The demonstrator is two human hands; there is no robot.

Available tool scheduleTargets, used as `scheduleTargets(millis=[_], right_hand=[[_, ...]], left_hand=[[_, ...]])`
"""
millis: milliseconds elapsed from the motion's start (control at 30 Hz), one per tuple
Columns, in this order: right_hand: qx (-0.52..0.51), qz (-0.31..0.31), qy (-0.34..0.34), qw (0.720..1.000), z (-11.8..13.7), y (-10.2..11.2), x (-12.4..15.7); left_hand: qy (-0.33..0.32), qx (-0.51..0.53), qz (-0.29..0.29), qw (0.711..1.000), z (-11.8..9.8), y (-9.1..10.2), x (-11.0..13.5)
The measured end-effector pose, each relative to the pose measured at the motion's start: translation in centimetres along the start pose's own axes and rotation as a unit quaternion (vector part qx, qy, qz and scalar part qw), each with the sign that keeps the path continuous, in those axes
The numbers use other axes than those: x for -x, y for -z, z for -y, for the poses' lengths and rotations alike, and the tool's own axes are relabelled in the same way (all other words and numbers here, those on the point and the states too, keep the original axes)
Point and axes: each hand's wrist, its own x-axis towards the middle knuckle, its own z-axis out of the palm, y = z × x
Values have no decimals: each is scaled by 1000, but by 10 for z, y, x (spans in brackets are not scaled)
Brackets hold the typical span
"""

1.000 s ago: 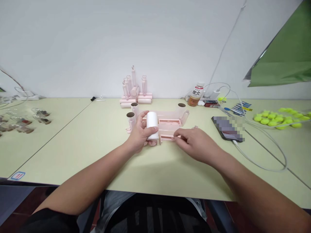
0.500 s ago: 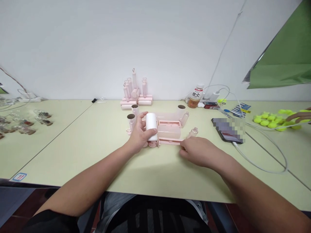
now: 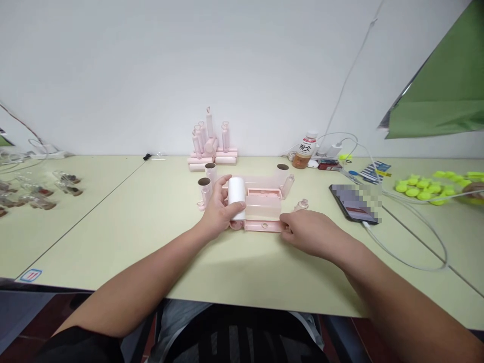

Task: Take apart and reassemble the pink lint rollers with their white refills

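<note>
My left hand [image 3: 219,209] is closed around a white paper roll [image 3: 236,194], which looks like a lint-roller refill and leans over a round pink end piece [image 3: 236,225]. My right hand [image 3: 306,229] pinches the right end of a narrow pink trough-shaped case part [image 3: 262,226] at the table's near side. Behind that part lies a translucent pale-pink cover [image 3: 263,206], and farther back another pink case [image 3: 262,192]. Clear pink handles [image 3: 289,185] stand or lie around, one handle [image 3: 302,203] just behind my right hand.
Finished-looking pink rollers [image 3: 214,143] are grouped by the wall. Rolls with brown cores [image 3: 204,187] stand left. A drink bottle [image 3: 304,149], phone [image 3: 353,204] and white cable [image 3: 410,262] lie right. Another person's hand [image 3: 474,189] is by yellow-green pieces [image 3: 421,186]; bagged items [image 3: 34,191] are left.
The pink trough-shaped part has tipped and come slightly nearer, its inside now showing more. My left hand still grips the white roll. The other person's hand has moved right.
</note>
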Motion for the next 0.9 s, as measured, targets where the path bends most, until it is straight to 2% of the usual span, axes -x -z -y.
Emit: scheduleTargets(millis=[133, 300, 400, 667, 900], right_hand=[[-34, -64, 43, 996, -3, 1, 0], [-81, -97, 57, 990, 2, 1, 1], [-167, -110, 78, 977, 4, -1, -2], [-396, -140, 62, 906, 3, -14, -20], [-594, -65, 45, 800, 10, -18, -24]], left_hand=[[8, 12, -19, 1000, 2, 0, -2], [23, 24, -16, 999, 3, -1, -2], [20, 14, -7, 1000, 2, -3, -1], [37, 15, 19, 999, -1, -6, 2], [51, -22, 67, 996, 5, -7, 3]])
